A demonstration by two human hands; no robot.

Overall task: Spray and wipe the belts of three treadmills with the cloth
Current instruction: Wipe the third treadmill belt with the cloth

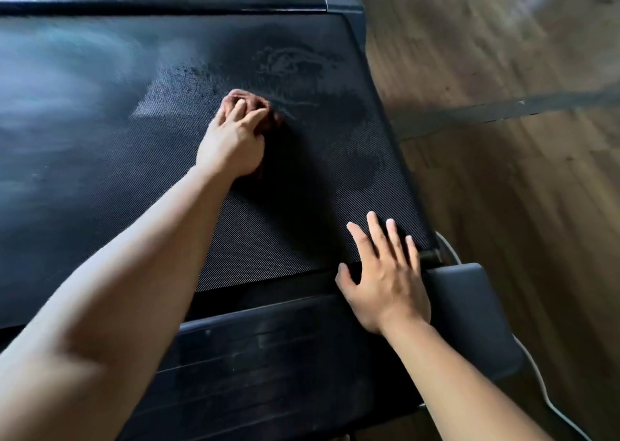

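A black textured treadmill belt fills most of the view, with pale wet spray patches near its far right part. My left hand grips a bunched brown cloth and presses it onto the belt beside a wet patch. My right hand lies flat with fingers spread, its fingertips on the belt's near right edge and its palm over the dark side rail. No spray bottle is in view.
Wooden floor lies to the right of the treadmill. A dark end cap closes the near rail, and a white cable runs beside it on the floor. The far rail borders the belt at the top.
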